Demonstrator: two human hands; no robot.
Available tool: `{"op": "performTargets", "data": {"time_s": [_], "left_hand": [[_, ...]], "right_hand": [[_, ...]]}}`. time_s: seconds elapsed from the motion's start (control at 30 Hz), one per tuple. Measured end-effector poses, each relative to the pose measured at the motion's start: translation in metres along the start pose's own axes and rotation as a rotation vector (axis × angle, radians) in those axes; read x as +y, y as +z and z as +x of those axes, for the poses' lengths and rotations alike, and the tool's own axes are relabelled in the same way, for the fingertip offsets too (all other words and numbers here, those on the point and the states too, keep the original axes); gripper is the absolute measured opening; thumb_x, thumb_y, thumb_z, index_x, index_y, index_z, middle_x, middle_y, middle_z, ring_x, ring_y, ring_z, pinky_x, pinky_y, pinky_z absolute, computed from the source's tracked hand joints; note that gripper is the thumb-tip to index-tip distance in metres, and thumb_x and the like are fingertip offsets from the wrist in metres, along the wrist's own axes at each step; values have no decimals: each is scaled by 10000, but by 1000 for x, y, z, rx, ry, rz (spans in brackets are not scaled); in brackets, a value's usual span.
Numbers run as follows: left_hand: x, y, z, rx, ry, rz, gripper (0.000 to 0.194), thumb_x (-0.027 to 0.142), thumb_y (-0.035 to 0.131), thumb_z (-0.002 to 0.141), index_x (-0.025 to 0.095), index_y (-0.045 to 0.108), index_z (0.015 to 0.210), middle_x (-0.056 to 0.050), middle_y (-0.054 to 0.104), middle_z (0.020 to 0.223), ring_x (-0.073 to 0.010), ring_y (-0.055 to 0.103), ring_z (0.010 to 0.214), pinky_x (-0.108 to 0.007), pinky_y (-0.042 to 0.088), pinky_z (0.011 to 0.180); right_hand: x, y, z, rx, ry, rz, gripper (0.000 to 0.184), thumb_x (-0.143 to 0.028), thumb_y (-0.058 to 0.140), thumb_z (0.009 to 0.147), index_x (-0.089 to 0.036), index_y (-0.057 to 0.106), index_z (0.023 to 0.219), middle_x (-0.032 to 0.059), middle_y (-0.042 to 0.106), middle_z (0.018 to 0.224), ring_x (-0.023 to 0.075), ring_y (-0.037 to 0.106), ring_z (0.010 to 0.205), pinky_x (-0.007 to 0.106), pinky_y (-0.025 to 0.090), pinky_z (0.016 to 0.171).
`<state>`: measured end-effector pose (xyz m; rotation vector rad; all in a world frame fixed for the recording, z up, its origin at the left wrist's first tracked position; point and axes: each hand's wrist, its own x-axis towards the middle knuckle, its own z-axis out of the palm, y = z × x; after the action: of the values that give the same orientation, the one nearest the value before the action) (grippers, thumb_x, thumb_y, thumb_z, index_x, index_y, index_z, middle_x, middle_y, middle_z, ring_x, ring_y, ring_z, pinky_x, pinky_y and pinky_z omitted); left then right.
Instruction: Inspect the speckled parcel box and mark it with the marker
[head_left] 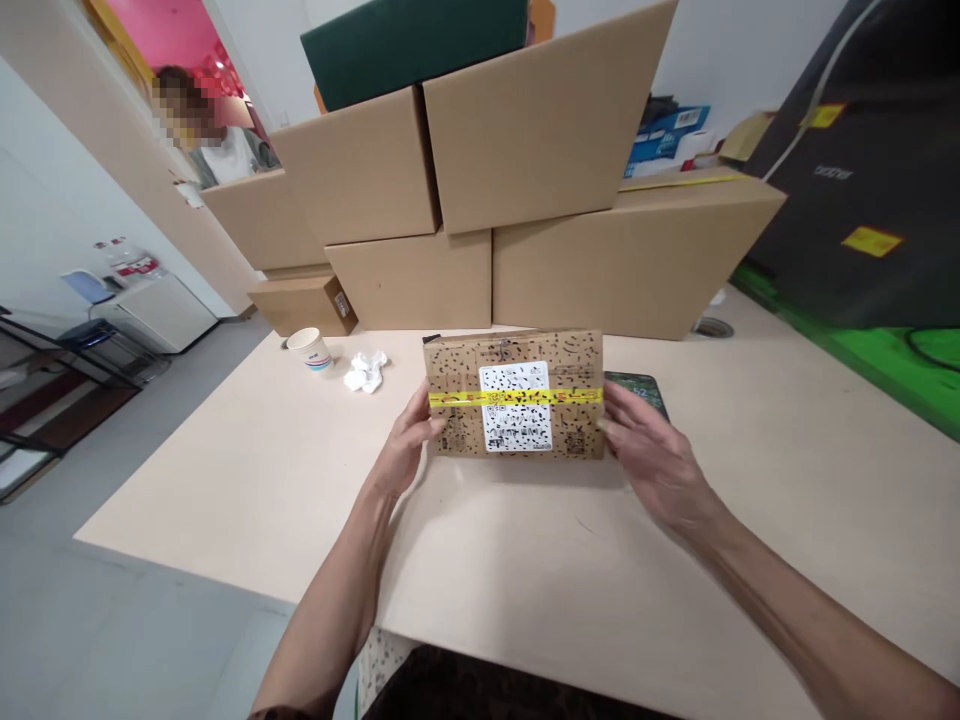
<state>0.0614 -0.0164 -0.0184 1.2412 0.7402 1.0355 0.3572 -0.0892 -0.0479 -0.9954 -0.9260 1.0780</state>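
A flat brown cardboard parcel (457, 375) is held up over the table, its broad face tilted toward me. Yellow tape runs across its middle, and a white shipping label (516, 430) with smudged black marks sits under the tape. My left hand (409, 440) grips the parcel's left edge, thumb in front and fingers behind. At the opposite edge, my right hand (652, 450) holds it the same way, its fingers partly hidden. Behind the parcel and my right hand lies a phone (637, 385) with a lit screen, partly covered.
Large cardboard boxes (547, 130) are stacked along the table's (225, 490) far side, with a dark green box (420, 45) on top. A paper cup (309, 350) and crumpled tissue (367, 371) stand at the left. A roll of tape (712, 327) lies back right. A person (229, 155) is beyond the boxes.
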Motion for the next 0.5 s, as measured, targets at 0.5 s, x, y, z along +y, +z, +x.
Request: {"op": "performTargets", "data": {"time_s": [0.5], "left_hand": [[-5, -4, -6, -113, 8, 111, 978, 578, 790, 788, 340, 335, 1620, -122, 475, 1592, -407, 474, 1411, -600, 375, 1192]], "right_hand": [[-10, -5, 5, 155, 62, 23, 409, -499, 771, 822, -347, 722, 1198, 34, 735, 1324, 338, 628, 1322, 550, 537, 1093]]}}
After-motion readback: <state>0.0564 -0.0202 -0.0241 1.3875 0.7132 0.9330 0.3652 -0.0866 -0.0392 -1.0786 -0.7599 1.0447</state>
